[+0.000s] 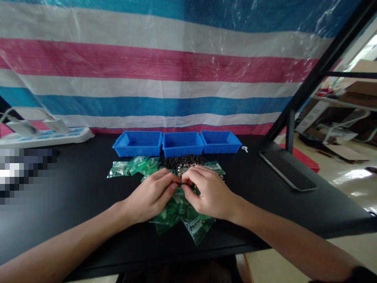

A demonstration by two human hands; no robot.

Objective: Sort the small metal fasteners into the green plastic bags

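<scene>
My left hand [156,193] and my right hand [206,189] meet over the middle of the black table, fingertips pinched close together. Between them is something small and dark that I cannot make out. Beneath and in front of both hands lie green-tinted plastic bags [169,215], several of them overlapping. More green bags [144,165] rest beyond my left hand. A heap of small dark screw-like pieces [185,160] sits just past my fingertips. Small shiny metal pieces [182,168] lie next to it, partly hidden by my right hand.
Three blue trays [138,144] stand in a row behind the heap. A phone [287,171] lies at the right, a small white piece [244,149] beside the right tray. A white power strip [73,135] is at the far left. A black frame post [290,131] rises at the right edge.
</scene>
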